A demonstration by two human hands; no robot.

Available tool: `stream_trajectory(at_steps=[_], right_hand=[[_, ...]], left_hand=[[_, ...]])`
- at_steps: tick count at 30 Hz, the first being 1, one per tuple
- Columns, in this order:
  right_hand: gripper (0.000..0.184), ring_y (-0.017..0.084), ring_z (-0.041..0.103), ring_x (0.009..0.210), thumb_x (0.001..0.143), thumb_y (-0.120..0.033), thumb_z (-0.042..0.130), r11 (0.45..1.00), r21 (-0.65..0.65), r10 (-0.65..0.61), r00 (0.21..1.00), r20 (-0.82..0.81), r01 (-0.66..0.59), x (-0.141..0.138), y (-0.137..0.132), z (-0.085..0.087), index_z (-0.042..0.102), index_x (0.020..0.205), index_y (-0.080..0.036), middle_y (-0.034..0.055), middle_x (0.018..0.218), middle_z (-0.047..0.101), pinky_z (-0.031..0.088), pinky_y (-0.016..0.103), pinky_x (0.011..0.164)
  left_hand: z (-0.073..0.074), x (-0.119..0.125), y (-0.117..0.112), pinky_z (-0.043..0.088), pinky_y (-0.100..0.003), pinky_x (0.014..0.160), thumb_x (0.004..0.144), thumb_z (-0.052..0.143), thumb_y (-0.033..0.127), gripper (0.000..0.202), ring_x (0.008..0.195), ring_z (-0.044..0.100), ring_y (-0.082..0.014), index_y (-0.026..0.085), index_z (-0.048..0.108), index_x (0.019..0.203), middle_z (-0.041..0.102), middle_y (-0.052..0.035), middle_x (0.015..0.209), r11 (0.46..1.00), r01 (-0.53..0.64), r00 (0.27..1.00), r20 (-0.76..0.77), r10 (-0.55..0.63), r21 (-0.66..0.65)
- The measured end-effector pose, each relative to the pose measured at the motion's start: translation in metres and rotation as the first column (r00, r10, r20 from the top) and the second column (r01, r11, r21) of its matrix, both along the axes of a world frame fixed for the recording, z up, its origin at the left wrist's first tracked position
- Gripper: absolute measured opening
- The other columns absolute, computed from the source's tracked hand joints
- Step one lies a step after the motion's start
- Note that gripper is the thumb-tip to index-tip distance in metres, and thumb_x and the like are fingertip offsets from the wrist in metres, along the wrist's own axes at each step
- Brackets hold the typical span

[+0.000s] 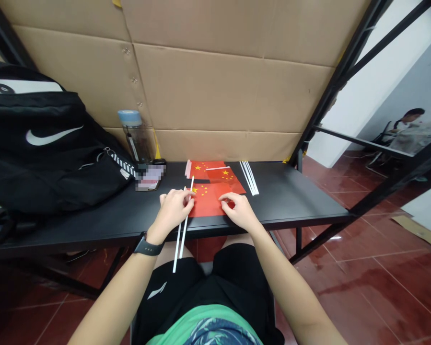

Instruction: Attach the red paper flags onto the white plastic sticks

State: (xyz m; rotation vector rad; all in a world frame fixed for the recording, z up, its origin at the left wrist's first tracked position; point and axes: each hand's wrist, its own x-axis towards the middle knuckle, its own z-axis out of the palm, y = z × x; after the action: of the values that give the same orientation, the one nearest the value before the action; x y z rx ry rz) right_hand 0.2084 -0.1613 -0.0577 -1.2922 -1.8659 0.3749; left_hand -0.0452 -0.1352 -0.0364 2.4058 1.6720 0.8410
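A small red flag (208,203) with yellow stars lies flat at the table's front edge between my hands. My left hand (174,208) has its fingers curled at the flag's left edge, around a white stick. Two white sticks (182,235) run down past that hand and stick out over the table edge. On the flag's right side, my right hand (238,209) is closed, thumb and forefinger pinching the flag's edge. Behind it lie more red flags (231,178), overlapping, with a white strip across them.
Several white sticks (249,177) lie together right of the flags. To the left are a phone (150,178), a bottle with a blue lid (132,136) and a black backpack (46,153). A cardboard panel (218,91) stands behind the black table (290,196); metal frame bars rise at right.
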Motion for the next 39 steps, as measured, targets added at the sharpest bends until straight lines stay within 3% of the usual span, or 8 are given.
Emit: stream_trajectory(at_steps=[4,8,14,20,22,28,32,39], right_hand=[[0.017,0.02,0.072,0.086,0.089,-0.022,0.059,1.0,0.014,-0.004,0.998,-0.059,0.005,0.002,0.001,-0.003,0.074,0.096,-0.025,0.0016,0.098,0.079,0.053,0.033,0.086],[0.017,0.021,0.072,0.092,0.089,-0.021,0.058,0.997,0.08,-0.007,0.997,-0.08,0.013,0.003,0.001,-0.001,0.073,0.095,-0.024,0.0031,0.1,0.078,0.053,0.034,0.091],[0.016,0.023,0.072,0.105,0.09,-0.021,0.059,1.0,0.027,0.007,1.0,-0.011,-0.007,0.002,0.002,-0.001,0.072,0.098,-0.024,0.0037,0.108,0.078,0.051,0.037,0.099],[0.015,0.024,0.071,0.107,0.091,-0.021,0.06,1.0,0.008,0.006,1.0,0.012,-0.006,0.002,0.002,-0.002,0.072,0.098,-0.025,0.0038,0.109,0.078,0.05,0.039,0.1],[0.014,0.024,0.071,0.107,0.091,-0.022,0.06,1.0,0.009,0.007,1.0,0.019,-0.007,0.002,0.002,-0.003,0.071,0.098,-0.025,0.0037,0.109,0.078,0.05,0.039,0.1],[0.013,0.023,0.07,0.106,0.093,-0.024,0.059,1.0,0.012,0.023,0.998,0.066,-0.024,0.002,0.003,-0.004,0.07,0.098,-0.025,0.003,0.11,0.077,0.047,0.039,0.101],[0.016,0.025,0.067,0.115,0.095,-0.028,0.058,0.999,0.033,-0.045,0.99,0.131,0.041,0.001,0.001,-0.004,0.07,0.104,-0.026,0.0044,0.121,0.075,0.043,0.043,0.104],[0.043,0.029,0.057,0.136,0.101,-0.043,0.053,0.961,-0.062,-0.247,0.939,0.238,0.268,-0.005,0.0,-0.003,0.057,0.139,-0.024,0.0117,0.144,0.065,0.033,0.05,0.112]], left_hand=[[0.001,-0.005,-0.006,0.045,-0.039,0.093,0.093,0.058,0.036,0.028,0.104,0.069,-0.0264,0.027,0.083,0.102,0.079,-0.0033,0.093,0.999,0.036,0.988,0.154,-0.03,-0.037],[-0.005,-0.017,-0.008,0.049,-0.037,0.094,0.092,0.061,0.042,0.03,0.103,0.072,-0.0251,0.026,0.084,0.102,0.081,-0.0041,0.107,0.994,0.101,0.963,0.254,-0.089,-0.034],[-0.01,-0.032,-0.006,0.046,-0.04,0.097,0.098,0.055,0.042,0.031,0.11,0.068,-0.027,0.028,0.082,0.103,0.081,-0.0033,0.106,0.983,0.183,0.98,0.077,-0.181,-0.021],[-0.008,-0.027,-0.009,0.045,-0.038,0.089,0.101,0.053,0.044,0.033,0.103,0.065,-0.0264,0.026,0.081,0.099,0.077,-0.0046,0.097,0.977,0.208,0.978,0.029,-0.207,-0.034],[-0.009,-0.025,-0.01,0.044,-0.04,0.091,0.103,0.05,0.048,0.036,0.103,0.064,-0.0265,0.027,0.08,0.108,0.074,-0.0045,0.097,0.984,0.175,0.984,0.028,-0.174,-0.032],[-0.014,-0.024,-0.007,0.044,-0.049,0.1,0.105,0.043,0.053,0.046,0.123,0.058,-0.0343,0.033,0.073,0.134,0.069,-0.008,0.12,0.992,-0.121,0.993,0.005,0.121,-0.047],[-0.017,-0.022,-0.006,0.044,-0.051,0.102,0.103,0.047,0.052,0.045,0.124,0.055,-0.0352,0.034,0.072,0.136,0.068,-0.0081,0.128,0.993,-0.109,0.992,-0.075,0.106,-0.039],[-0.019,-0.022,-0.005,0.044,-0.051,0.101,0.102,0.048,0.048,0.047,0.124,0.053,-0.0367,0.03,0.072,0.138,0.067,-0.0116,0.131,0.995,-0.096,0.989,-0.112,0.092,-0.024]])
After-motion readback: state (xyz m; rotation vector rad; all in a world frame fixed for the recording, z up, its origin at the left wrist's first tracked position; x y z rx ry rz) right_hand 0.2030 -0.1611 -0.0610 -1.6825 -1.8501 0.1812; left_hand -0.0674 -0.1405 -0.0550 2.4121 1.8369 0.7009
